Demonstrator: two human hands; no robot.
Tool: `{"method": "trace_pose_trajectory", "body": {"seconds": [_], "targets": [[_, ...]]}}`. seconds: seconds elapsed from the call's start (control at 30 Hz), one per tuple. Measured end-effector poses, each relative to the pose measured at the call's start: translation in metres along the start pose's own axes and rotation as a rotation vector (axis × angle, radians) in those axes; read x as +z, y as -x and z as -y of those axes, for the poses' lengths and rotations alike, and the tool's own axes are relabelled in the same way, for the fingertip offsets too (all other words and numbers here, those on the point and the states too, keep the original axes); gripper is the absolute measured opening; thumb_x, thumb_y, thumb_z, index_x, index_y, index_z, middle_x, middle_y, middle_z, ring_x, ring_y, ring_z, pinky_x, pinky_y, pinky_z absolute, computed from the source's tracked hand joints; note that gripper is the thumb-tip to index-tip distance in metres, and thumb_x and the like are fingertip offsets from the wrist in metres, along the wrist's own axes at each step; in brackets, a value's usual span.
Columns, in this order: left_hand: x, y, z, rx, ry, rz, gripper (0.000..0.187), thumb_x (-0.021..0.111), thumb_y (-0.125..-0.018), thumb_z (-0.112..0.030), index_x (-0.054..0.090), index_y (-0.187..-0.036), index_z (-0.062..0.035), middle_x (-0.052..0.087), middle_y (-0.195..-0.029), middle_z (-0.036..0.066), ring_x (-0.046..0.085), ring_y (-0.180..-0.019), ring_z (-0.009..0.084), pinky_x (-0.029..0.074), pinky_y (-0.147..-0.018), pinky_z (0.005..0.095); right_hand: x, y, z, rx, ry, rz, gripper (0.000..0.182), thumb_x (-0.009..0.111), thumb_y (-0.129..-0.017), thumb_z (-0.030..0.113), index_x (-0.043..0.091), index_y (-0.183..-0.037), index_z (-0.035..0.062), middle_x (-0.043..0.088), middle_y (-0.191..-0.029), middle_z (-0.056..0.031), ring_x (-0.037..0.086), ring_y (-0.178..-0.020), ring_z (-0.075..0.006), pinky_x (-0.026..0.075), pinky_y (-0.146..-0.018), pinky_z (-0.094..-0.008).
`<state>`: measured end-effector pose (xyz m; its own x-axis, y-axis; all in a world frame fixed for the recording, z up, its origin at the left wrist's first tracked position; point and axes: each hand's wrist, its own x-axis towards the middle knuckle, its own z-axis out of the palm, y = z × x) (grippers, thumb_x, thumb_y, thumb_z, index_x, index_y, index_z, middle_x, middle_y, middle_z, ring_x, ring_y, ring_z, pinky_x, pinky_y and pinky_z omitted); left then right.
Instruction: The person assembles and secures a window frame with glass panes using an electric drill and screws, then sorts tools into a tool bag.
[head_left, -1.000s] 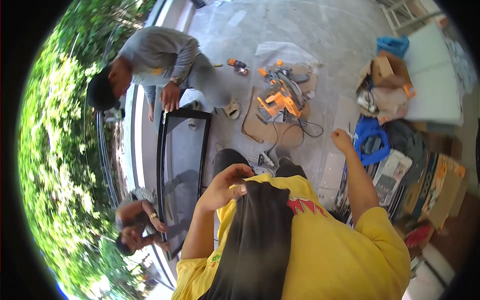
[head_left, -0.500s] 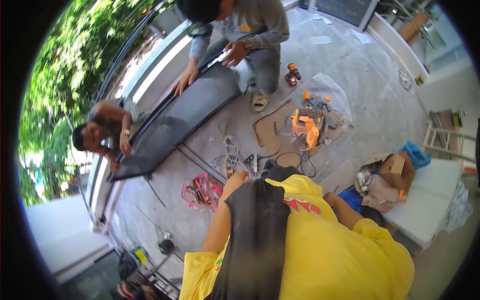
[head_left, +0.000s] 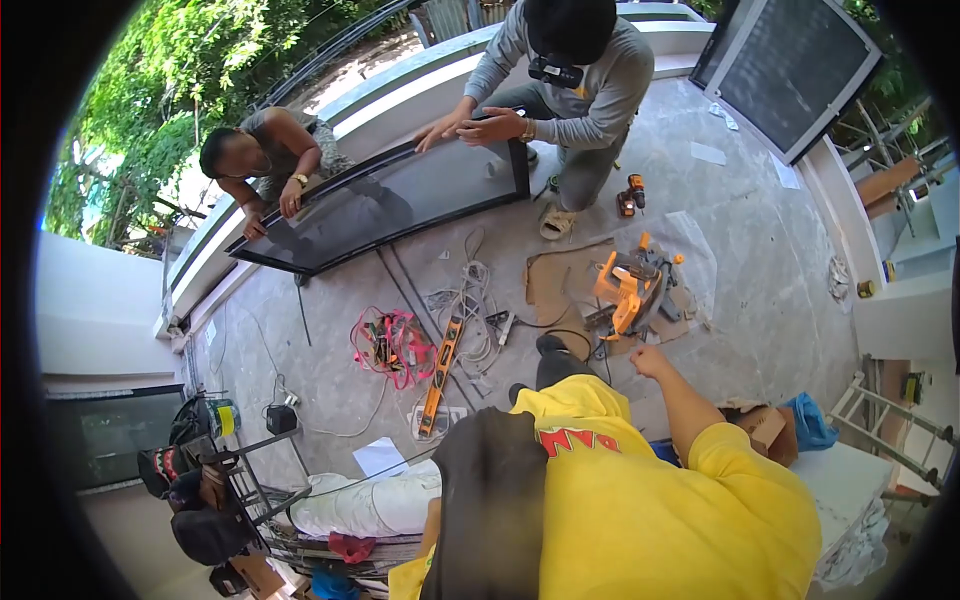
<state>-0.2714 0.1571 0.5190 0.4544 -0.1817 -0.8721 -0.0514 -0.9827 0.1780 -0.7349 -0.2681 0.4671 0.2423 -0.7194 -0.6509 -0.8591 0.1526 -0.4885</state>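
My right hand (head_left: 650,361) reaches out past the yellow shirt (head_left: 660,490), fingers curled into a fist with nothing showing in them. Closest to it is an orange and black miter saw (head_left: 630,295) on cardboard (head_left: 548,272); the hand looks apart from it. My left hand is out of sight; a black cloth (head_left: 490,500) hangs over that side of my body. An orange spirit level (head_left: 440,378) lies on the floor beside tangled white cords (head_left: 478,315) and a pink basket (head_left: 395,347) of tools.
Two people hold a black-framed dark panel (head_left: 390,210) near the low wall. A cordless drill (head_left: 632,196) is by the kneeling person. A rolled white sheet (head_left: 370,503) lies at left. Another framed panel (head_left: 790,70) leans at the back right. A ladder (head_left: 890,430) is at right.
My view has turned left and tilted up. My right hand has come into view, while my left hand has gone out of view. The kneeling person's hands have shifted on the panel.
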Motion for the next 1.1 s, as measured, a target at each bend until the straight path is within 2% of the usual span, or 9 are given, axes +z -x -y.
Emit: {"method": "trace_pose_trajectory", "body": {"seconds": [0.13,0.23,0.3,0.4,0.53,0.6,0.8,1.03,1.1], "targets": [[0.009,0.036,-0.013,-0.051,0.023,-0.029,0.028,0.06,-0.092,-0.025,0.072,-0.098,-0.0008,0.071,-0.076,0.015,0.07,-0.067,0.0226,0.051,-0.056,0.0344,0.019,-0.012,0.006,-0.014,0.079,0.18,0.025,0.063,-0.085,0.027,0.072,-0.085,0.0037,0.066,-0.064,-0.011,0.062,-0.049,-0.0199,0.049,-0.049,-0.0363],[0.006,0.046,-0.041,-0.05,0.021,-0.039,0.028,0.06,-0.092,-0.025,0.072,-0.098,-0.0007,0.071,-0.077,0.014,0.07,-0.068,0.0225,0.051,-0.056,0.0343,0.012,-0.028,0.016,0.047,0.076,0.245,0.028,0.065,-0.085,0.03,0.074,-0.087,0.0034,0.07,-0.07,-0.0146,0.067,-0.058,-0.0261,0.053,-0.058,-0.0396],[0.015,0.047,-0.042,-0.058,0.035,-0.041,0.028,0.06,-0.092,-0.024,0.072,-0.099,-0.0006,0.071,-0.077,0.014,0.07,-0.068,0.0224,0.051,-0.056,0.0341,0.011,-0.031,0.012,-0.183,0.18,0.174,0.031,0.067,-0.084,0.032,0.074,-0.09,0.0026,0.072,-0.082,-0.0182,0.07,-0.076,-0.0331,0.055,-0.072,-0.0433],[0.034,0.063,-0.039,-0.074,0.066,-0.029,0.028,0.06,-0.092,-0.024,0.072,-0.099,-0.0005,0.071,-0.077,0.014,0.07,-0.068,0.0222,0.051,-0.056,0.034,-0.013,-0.05,0.01,-0.205,0.32,0.272,0.033,0.069,-0.084,0.034,0.074,-0.092,0.0018,0.072,-0.094,-0.0201,0.068,-0.092,-0.0374,0.054,-0.083,-0.0448],[0.053,0.078,-0.028,-0.08,0.116,-0.028,0.028,0.06,-0.092,-0.024,0.072,-0.099,-0.0004,0.071,-0.077,0.014,0.07,-0.068,0.0221,0.051,-0.056,0.0337,-0.047,-0.065,0.03,-0.14,0.382,0.243,0.035,0.068,-0.085,0.035,0.073,-0.095,0.0018,0.072,-0.093,-0.0205,0.068,-0.092,-0.0386,0.053,-0.082,-0.046],[0.055,0.084,-0.022,-0.082,0.127,-0.029,0.028,0.06,-0.092,-0.024,0.072,-0.099,-0.0004,0.071,-0.077,0.014,0.07,-0.068,0.022,0.051,-0.056,0.0336,-0.055,-0.074,0.035,-0.2,0.302,0.066,0.034,0.067,-0.087,0.034,0.072,-0.095,0.0015,0.072,-0.082,-0.0176,0.07,-0.077,-0.0343,0.054,-0.07,-0.0446],[0.045,0.078,-0.019,-0.045,0.177,-0.056,0.027,0.06,-0.092,-0.024,0.072,-0.1,-0.0002,0.071,-0.078,0.013,0.07,-0.068,0.0217,0.051,-0.056,0.0333,-0.034,-0.08,0.051,-0.091,0.071,0.108,0.028,0.065,-0.087,0.03,0.071,-0.093,0.0038,0.068,-0.068,-0.0098,0.062,-0.048,-0.0207,0.049,-0.05,-0.0366],[0.057,0.072,-0.026,-0.02,0.297,-0.061,0.027,0.059,-0.093,-0.023,0.072,-0.101,0.0,0.071,-0.078,0.013,0.07,-0.068,0.0214,0.051,-0.056,0.0329,0.0,-0.061,0.049,-0.211,0.353,0.184,0.031,0.066,-0.082,0.033,0.073,-0.082,0.0032,0.07,-0.074,-0.0166,0.069,-0.073,-0.0299,0.053,-0.07,-0.0416],[0.075,0.082,-0.02,-0.041,0.362,-0.067,0.027,0.059,-0.093,-0.023,0.072,-0.101,0.0001,0.071,-0.078,0.013,0.07,-0.069,0.0213,0.051,-0.056,0.0327,-0.007,-0.061,0.05,-0.19,0.395,0.232,0.035,0.067,-0.082,0.038,0.074,-0.088,0.0043,0.071,-0.084,-0.018,0.069,-0.082,-0.0334,0.053,-0.076,-0.043]]}}
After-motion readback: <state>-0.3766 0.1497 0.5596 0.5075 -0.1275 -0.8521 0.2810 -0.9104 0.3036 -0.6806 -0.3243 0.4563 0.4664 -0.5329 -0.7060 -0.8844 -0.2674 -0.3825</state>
